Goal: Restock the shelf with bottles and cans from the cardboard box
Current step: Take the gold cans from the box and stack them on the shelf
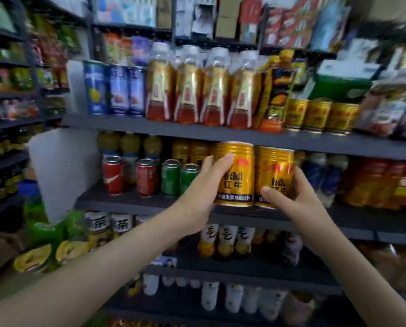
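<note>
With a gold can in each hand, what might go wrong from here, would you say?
The left hand and right hand each grip one can; the left can and right can are side by side and might knock and slip. The green cans beside the left hand might get knocked over.

A dark grey shelving unit (220,135) fills the view from 9 to 3 o'clock, its flat boards stacked in tiers from 12 down to 6 o'clock. A white side panel (62,171) closes its end at 9 o'clock. Beyond that, toward 9 and 10 o'clock, a second dark rack (6,125) stands at an angle to the first. A dark upright post (91,41) rises at 11 o'clock. The light is even and soft, and the picture's edges are blurred.
</note>
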